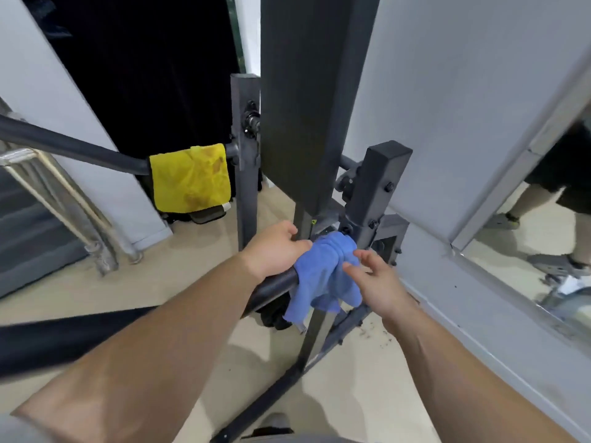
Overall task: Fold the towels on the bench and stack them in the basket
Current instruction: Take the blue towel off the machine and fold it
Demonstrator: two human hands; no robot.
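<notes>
Blue towel [323, 276] draped over black bar [275, 283].

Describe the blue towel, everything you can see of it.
The blue towel is soft, plush-looking cloth, unfolded and bunched. It is draped over the black padded bar beside the grey upright post, with its corners hanging below the bar. The left hand touches its upper left edge; whether it grips is unclear. The right hand has open fingers against the towel's right side.
</notes>
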